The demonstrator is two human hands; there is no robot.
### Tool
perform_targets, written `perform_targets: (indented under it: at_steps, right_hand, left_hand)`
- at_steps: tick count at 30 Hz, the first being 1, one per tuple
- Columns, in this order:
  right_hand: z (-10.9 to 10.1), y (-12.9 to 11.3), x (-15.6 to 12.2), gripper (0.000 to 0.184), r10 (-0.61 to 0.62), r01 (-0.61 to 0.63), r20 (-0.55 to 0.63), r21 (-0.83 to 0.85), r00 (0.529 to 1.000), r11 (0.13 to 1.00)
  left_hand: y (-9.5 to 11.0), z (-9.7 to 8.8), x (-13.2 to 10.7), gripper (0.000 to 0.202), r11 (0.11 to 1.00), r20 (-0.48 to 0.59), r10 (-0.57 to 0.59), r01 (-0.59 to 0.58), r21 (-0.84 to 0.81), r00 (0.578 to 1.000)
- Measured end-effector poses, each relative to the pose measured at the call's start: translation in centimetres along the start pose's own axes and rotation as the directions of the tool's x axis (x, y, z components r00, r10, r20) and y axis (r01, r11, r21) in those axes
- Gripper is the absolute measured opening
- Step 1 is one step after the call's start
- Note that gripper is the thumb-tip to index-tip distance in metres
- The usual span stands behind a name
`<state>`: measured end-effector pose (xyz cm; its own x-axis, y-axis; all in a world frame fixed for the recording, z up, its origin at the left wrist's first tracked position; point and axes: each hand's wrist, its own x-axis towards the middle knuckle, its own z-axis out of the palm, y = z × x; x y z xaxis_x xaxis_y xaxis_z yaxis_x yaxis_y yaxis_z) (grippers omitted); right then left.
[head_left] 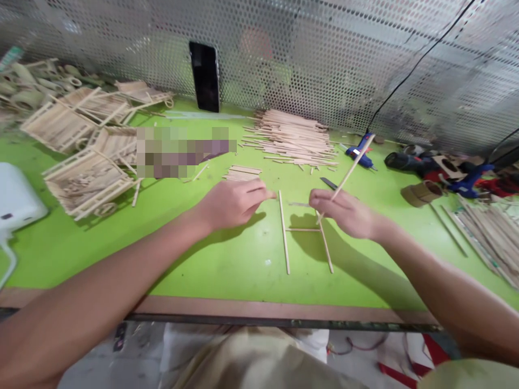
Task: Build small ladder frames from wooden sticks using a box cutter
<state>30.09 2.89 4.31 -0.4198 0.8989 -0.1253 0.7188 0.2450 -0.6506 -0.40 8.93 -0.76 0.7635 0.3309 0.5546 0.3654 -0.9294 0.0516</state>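
head: worn | faces forward, down | near (wide view) | green tabletop (235,270) mid-frame

No readable text or numbers.

Stick frame (303,230) on surface (227,275), near front edge. Short-stick row (243,173) behind it, to left; stick pile (294,138) farther back, before perforated panel (284,59). Phone (205,78) left of pile, upright against panel. Small carts (87,181) at left; boxy device (18,192) farther left. Glue gun (360,154) right of pile; cup (421,193) beyond, slats (488,232) right of that, nearer front.
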Motion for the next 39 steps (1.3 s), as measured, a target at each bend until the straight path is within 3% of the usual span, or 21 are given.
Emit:
perform_targets:
  at_steps: [2, 5, 8, 11, 13, 17, 22, 24, 31, 39]
  right_hand:
    - [1.0, 0.5, -1.6, 0.032, -0.051, 0.029, -0.095, -0.217, 0.994, 0.976]
    - [2.3, 0.9, -3.1, 0.03, -0.316, 0.245, -0.107, -0.422, 0.943, 0.873]
    - [3.2, 1.0, -3.8, 0.026, -0.528, 0.448, -0.051, -0.464, 0.848, 0.764]
    - [4.0, 0.7, -4.3, 0.023, -0.623, 0.555, -0.007, -0.449, 0.782, 0.701]
    - [4.6, 0.5, -4.6, 0.025, -0.636, 0.568, 0.0, -0.45, 0.771, 0.689]
    - [5.5, 0.3, -4.9, 0.026, -0.598, 0.543, 0.025, -0.451, 0.801, 0.708]
    - [6.0, 0.4, -4.6, 0.026, -0.563, 0.52, 0.034, -0.431, 0.826, 0.737]
    - [6.1, 0.4, -4.5, 0.027, -0.549, 0.512, 0.033, -0.41, 0.835, 0.755]
    - [6.1, 0.6, -4.3, 0.031, -0.51, 0.495, 0.059, -0.357, 0.858, 0.792]
    - [6.2, 0.4, -4.3, 0.034, -0.574, 0.534, 0.029, -0.405, 0.818, 0.742]
  left_hand:
    - [0.8, 0.3, 0.2, 0.031, 0.999, 0.053, 0.013, -0.011, -0.034, 0.999]
    - [2.0, 0.8, 0.3, 0.028, 0.993, 0.091, 0.04, -0.029, -0.116, 0.995]
    - [2.5, 1.4, 0.2, 0.03, 0.989, 0.103, 0.048, -0.032, -0.147, 0.994]
    - [2.5, 1.6, 0.1, 0.034, 0.989, 0.123, 0.033, -0.014, -0.147, 0.992]
    - [2.5, 1.4, 0.1, 0.035, 0.988, 0.166, 0.002, 0.024, -0.156, 0.986]
    - [3.1, 0.9, 0.1, 0.033, 0.981, 0.234, -0.064, 0.104, -0.164, 0.97]
    - [4.5, 1.5, -0.3, 0.071, 0.95, 0.34, -0.156, 0.235, -0.205, 0.927]
    - [4.8, 1.8, -0.4, 0.077, 0.938, 0.367, -0.175, 0.268, -0.221, 0.914]
    - [5.0, 2.3, -0.3, 0.077, 0.918, 0.373, -0.194, 0.302, -0.256, 0.907]
    - [4.9, 2.5, -0.5, 0.077, 0.936, 0.401, -0.165, 0.271, -0.223, 0.901]
